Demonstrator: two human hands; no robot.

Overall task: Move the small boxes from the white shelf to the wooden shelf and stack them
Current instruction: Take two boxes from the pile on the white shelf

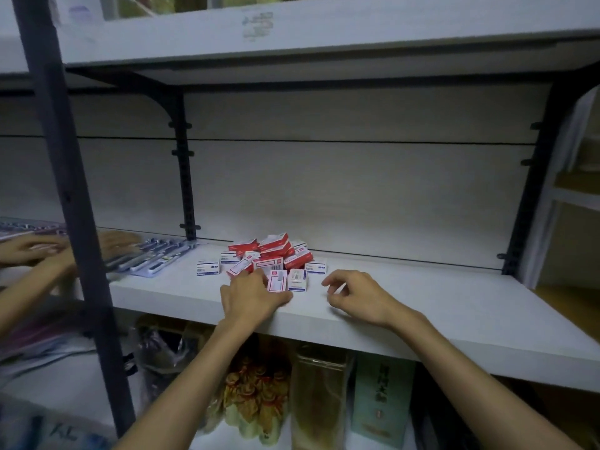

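Flat white board shelf (422, 306) under both hands. Heap of small red-and-white cardboard boxes (269, 254) just beyond fingertips. Left hand (251, 295) touching nearest boxes, grip unclear. Right hand (355, 297) loosely curled, empty, beside heap.

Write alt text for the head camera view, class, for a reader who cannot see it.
Two hands reach a pile of small boxes on a white shelf: the left hand touches the pile's near edge, the right hand hovers beside it, fingers loosely curled and holding nothing.
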